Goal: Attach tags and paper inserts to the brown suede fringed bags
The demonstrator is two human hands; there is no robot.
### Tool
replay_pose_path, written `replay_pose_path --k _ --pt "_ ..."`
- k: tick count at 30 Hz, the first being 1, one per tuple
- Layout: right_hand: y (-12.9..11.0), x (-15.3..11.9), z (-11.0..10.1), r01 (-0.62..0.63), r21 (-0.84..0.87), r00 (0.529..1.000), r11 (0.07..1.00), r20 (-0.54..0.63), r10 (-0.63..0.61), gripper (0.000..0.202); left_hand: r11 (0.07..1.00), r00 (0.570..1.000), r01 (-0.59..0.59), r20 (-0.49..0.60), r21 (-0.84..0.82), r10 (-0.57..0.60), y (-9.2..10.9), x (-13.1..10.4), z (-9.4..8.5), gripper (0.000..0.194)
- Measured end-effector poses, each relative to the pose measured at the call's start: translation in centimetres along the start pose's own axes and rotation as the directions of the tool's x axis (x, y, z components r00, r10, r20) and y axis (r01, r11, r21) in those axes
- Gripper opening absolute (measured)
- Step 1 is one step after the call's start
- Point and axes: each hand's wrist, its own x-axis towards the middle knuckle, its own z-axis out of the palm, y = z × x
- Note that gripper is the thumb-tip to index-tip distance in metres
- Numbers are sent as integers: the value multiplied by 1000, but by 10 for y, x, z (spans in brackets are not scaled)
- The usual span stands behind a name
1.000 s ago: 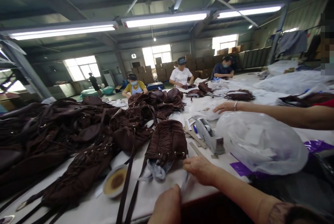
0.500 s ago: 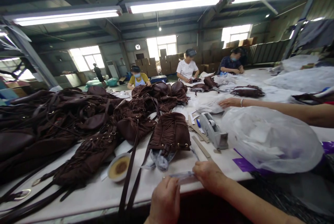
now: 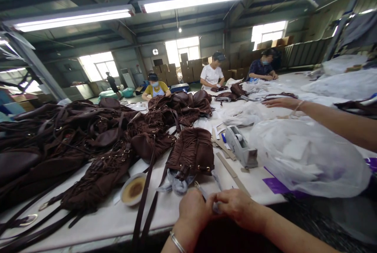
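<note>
At the table's near edge, my left hand (image 3: 193, 208) is closed on a plastic-wrapped strip (image 3: 203, 192) with a small metal piece at its end. My right hand (image 3: 240, 208) pinches clear plastic right beside it, and the fingers of both hands meet. Much of the strip is hidden by my fingers. Just beyond lies a dark brown gathered bag (image 3: 191, 151) with gold-coloured rings, its opening towards me. Crumpled plastic wrapping (image 3: 178, 184) pokes out from under its near end.
Brown bags (image 3: 97, 139) are heaped on the left, near a bowl of yellowish stuff (image 3: 134, 190). A grey tape dispenser (image 3: 241, 147), cardboard strips (image 3: 231, 170) and a large clear plastic bag (image 3: 306, 158) lie to the right. Another person's hand (image 3: 282, 103) reaches in there; several co-workers sit beyond.
My hands have come together from being apart with the strip stretched between them. The metal end now shows above my left hand. The other person's hand on the right has risen and shifted right.
</note>
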Motion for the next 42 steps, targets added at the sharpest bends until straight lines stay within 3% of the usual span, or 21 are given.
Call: replay_pose_path --k 6,13,17,20,24,27,30,33,36,42 --pt "2 -5 3 -41 -22 997 999 -69 40 14 1000 999 -8 48 -25 9 -2 14 8 24" --pt "5 3 10 -179 51 964 982 -189 186 21 993 993 -114 32 15 114 -13 5 3 27" --pt "-3 11 -4 -248 243 936 938 -190 297 29 984 985 -165 62 65 161 -18 -1 -1 30" --pt "-13 22 -22 -314 285 924 906 -127 361 28 980 984 -170 61 103 165 -17 -5 -4 37" --pt "-24 42 -37 -416 167 903 894 -38 427 27 973 981 -191 71 128 183 -13 -6 -9 39" --pt "-24 56 -33 -362 -52 930 931 50 365 16 974 978 -203 65 105 197 -13 -6 -9 35" --pt "-24 66 -22 -322 -193 935 927 90 344 16 986 985 -169 -37 -8 169 -19 -5 -4 24" --pt "-28 71 -15 -412 -191 895 891 100 435 20 984 989 -96 -128 -152 76 -28 -7 3 11" --pt "-36 75 -15 -517 -172 835 838 114 538 25 972 994 -37 -105 -232 13 -33 -10 7 15" --pt "-40 83 -18 -683 -68 721 727 97 686 28 968 990 -78 -133 -239 47 -37 -5 13 19"
